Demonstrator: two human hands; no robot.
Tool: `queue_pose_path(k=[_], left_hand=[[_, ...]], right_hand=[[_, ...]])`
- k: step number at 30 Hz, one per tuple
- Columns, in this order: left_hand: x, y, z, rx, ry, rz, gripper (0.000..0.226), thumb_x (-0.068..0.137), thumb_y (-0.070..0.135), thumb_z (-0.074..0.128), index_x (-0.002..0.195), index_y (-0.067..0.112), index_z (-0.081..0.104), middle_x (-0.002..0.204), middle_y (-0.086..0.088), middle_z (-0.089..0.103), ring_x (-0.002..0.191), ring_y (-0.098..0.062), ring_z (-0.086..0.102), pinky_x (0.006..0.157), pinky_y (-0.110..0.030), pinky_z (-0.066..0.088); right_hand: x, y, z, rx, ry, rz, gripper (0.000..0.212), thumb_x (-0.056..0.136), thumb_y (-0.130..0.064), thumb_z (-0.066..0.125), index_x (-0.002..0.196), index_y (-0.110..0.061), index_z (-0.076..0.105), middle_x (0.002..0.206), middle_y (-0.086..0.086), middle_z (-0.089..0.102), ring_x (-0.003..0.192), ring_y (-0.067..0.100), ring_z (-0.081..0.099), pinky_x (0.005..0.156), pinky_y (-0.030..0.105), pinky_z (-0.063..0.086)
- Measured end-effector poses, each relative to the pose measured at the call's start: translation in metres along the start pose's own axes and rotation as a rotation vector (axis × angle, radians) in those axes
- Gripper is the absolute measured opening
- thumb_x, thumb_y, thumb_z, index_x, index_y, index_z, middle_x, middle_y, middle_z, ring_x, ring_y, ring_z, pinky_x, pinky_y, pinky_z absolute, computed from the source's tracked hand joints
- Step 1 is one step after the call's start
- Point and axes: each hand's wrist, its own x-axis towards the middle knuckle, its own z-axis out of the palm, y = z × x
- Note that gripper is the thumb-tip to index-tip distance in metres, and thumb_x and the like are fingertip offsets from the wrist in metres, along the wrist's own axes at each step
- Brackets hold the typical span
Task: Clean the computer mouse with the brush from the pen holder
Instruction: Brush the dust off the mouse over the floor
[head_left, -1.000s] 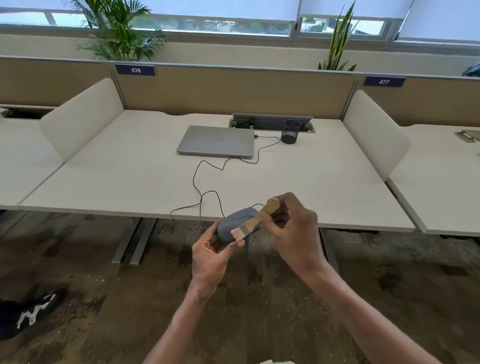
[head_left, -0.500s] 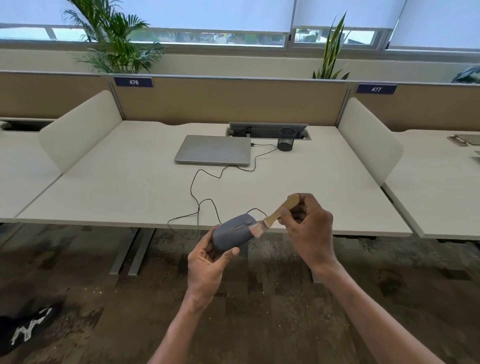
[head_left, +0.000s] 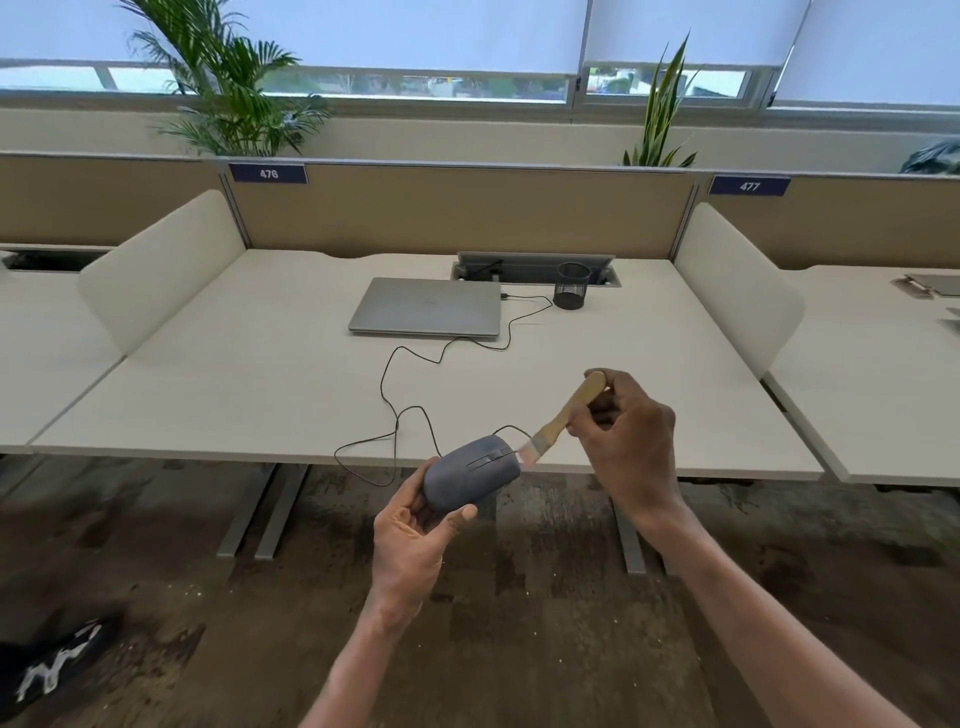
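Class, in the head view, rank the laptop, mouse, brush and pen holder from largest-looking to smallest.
1. Laptop, though farthest back.
2. Mouse and brush: too close to call; both near the camera.
3. Pen holder, far off.

Grey mouse (head_left: 470, 474), seemingly tan brush (head_left: 563, 415)

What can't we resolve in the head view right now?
- Underside of the mouse: cupped by the left hand.
- Brush bristles: motion-blurred, contact with mouse unclear.
- Pen holder contents: too small, dark mesh.
- Right hand fingertips: hidden behind the hand.
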Motion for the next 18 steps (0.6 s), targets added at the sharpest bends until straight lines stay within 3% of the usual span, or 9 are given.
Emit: queue_pose_path(k=[3,7,13,16,18], left_hand=[[0.0,0.0,0.001,0.006,-0.026,-0.001,0.076,0.07,0.018,0.089,0.139,0.016,0.057,0.128,0.0,0.07,0.122,-0.017,0.066,0.095,-0.026,0.056],[0.0,0.005,0.007,0.006,-0.043,0.001,0.073,0.067,0.026,0.09,0.133,0.027,0.06,0.128,0.002,0.07,0.122,-0.015,0.065,0.094,-0.026,0.056],[-0.002,0.008,0.005,0.014,-0.044,0.009,0.068,0.068,0.024,0.089,0.13,0.033,0.061,0.127,0.004,0.071,0.122,-0.015,0.066,0.094,-0.026,0.056],[-0.001,0.009,0.005,-0.001,-0.046,0.017,0.068,0.068,0.023,0.089,0.13,0.03,0.062,0.127,0.002,0.071,0.122,-0.017,0.066,0.094,-0.026,0.056],[0.0,0.01,0.005,-0.006,-0.051,0.015,0.068,0.067,0.024,0.09,0.129,0.03,0.063,0.127,0.001,0.071,0.122,-0.016,0.066,0.094,-0.025,0.056]], right_hand=[[0.015,-0.004,0.0,0.059,-0.001,-0.026,0.028,0.092,-0.01,0.071,0.119,-0.011,0.064,0.086,0.0,0.074,0.073,0.01,0.075,0.066,0.021,0.063],[0.028,-0.012,0.006,0.129,-0.165,-0.071,0.029,0.094,0.001,0.065,0.12,-0.01,0.06,0.091,0.002,0.073,0.077,0.011,0.076,0.069,0.023,0.063],[0.037,-0.008,0.003,-0.003,-0.311,-0.217,0.036,0.093,0.015,0.054,0.12,-0.008,0.06,0.092,0.01,0.071,0.079,0.022,0.073,0.073,0.017,0.06],[0.039,-0.01,0.003,0.027,-0.307,-0.242,0.037,0.092,0.017,0.054,0.118,-0.007,0.06,0.092,0.01,0.071,0.08,0.015,0.073,0.072,0.012,0.057],[0.039,-0.012,0.005,0.052,-0.35,-0.245,0.038,0.09,0.019,0.053,0.117,-0.008,0.06,0.092,0.01,0.07,0.08,0.01,0.072,0.072,0.017,0.06]])
